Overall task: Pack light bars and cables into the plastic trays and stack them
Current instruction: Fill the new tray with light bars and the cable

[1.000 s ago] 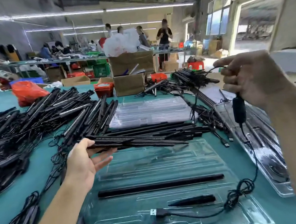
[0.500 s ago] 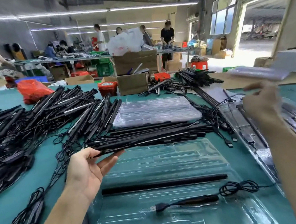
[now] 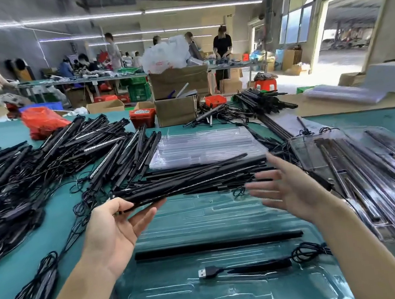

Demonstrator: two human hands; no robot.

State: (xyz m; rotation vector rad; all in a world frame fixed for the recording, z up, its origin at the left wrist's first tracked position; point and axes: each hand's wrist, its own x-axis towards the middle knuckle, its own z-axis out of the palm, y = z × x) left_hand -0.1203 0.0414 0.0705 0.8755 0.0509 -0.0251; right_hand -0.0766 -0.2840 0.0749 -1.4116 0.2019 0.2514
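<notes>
A clear plastic tray [image 3: 226, 221] lies on the green worktop [image 3: 18, 268], right in front of the person. One black light bar [image 3: 218, 245] lies flat across the tray from left to right. Just nearer than the bar lies a black cable [image 3: 257, 266]. Its USB plug points left and its thin wire sits in a small coil at the right end.

The left hand [image 3: 117, 232] is palm up over the left end of the tray. Its thumb and fingers pinch the end of a second light bar [image 3: 183, 180], which sticks out to the right above the far edge of the tray. The right hand [image 3: 289, 187] is held up over the right side of the tray with its fingers spread wide, and it holds nothing.

Just past the tray is a loose bundle of black bars [image 3: 208, 180]. Farther back sits a stack of clear trays [image 3: 203, 146]. To the right lie filled trays [image 3: 371, 176], a bit blurry. A big heap of bars and wires [image 3: 42, 164] covers the left of the worktop. Far away stand cardboard boxes [image 3: 176, 110], a red bag [image 3: 42, 122] and people at another long table.
</notes>
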